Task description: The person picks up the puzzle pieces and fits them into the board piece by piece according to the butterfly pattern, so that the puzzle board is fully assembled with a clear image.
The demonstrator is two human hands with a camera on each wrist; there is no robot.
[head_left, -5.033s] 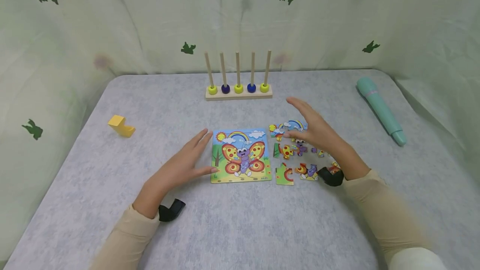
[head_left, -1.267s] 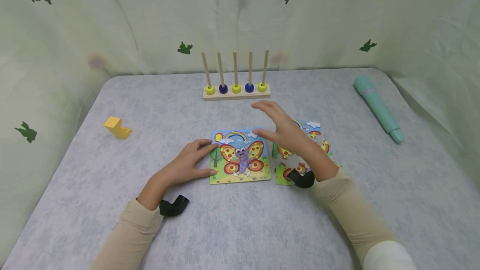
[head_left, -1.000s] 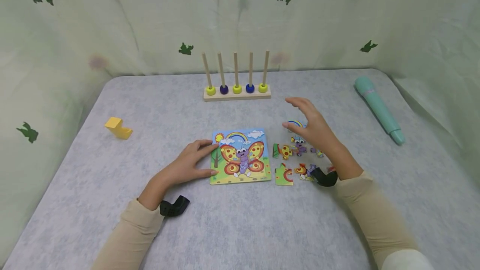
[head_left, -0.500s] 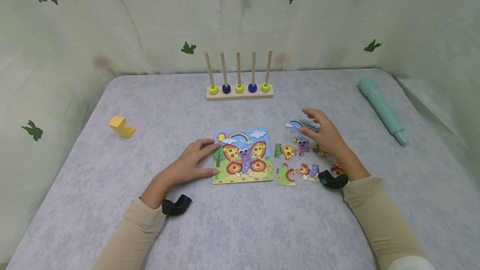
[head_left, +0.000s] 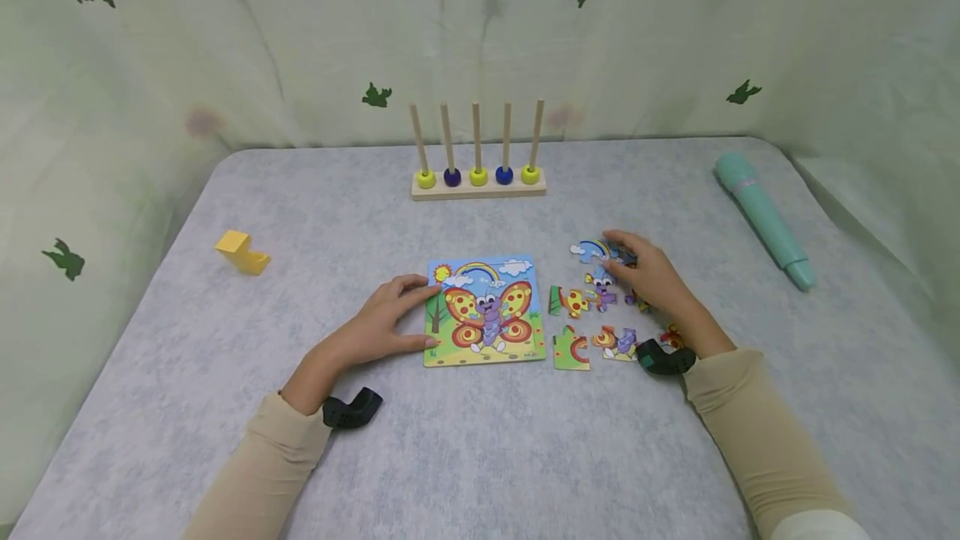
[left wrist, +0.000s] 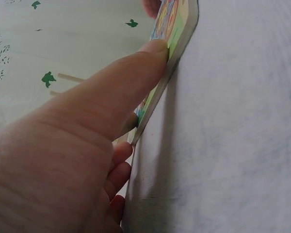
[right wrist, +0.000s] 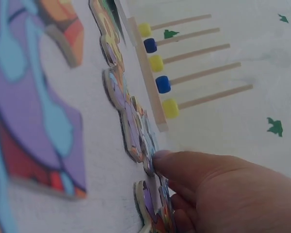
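Note:
The butterfly board lies flat in the middle of the table. My left hand rests at its left side, thumb and fingertips touching the edge; the left wrist view shows the thumb on top of the board. Right of the board lie several loose puzzle pieces, among them a rainbow piece and a green corner piece. My right hand has its thumb and fingers on either side of a top-row piece, largely hidden by them. In the right wrist view, the right hand's thumb touches a piece edge.
A wooden rack with five upright rods and yellow and blue beads stands behind the board. A yellow block is at the left, a teal microphone-shaped toy at the right.
The right hand went over the board, then back right and down to the top-row pieces. The sun piece has gone from its former spot. The left fingers have lowered onto the board's edge.

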